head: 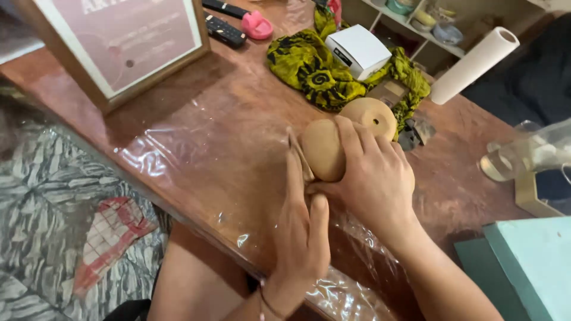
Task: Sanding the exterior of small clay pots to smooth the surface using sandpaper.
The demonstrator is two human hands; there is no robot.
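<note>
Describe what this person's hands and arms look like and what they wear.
Both forearms are bare, with no sleeves in view. The left hand has a thin dark band round the wrist, with a small pink bit at its edge. The right hand wears nothing: no ring, watch or glove shows. Nails look short and unpainted, as far as can be seen.

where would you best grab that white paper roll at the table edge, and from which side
Grip the white paper roll around its middle, coming from above. It lies tilted on its side with the open end raised off the wooden table, so the smooth cylinder suits a wrap of the fingers. Both hands are on other things.
</note>
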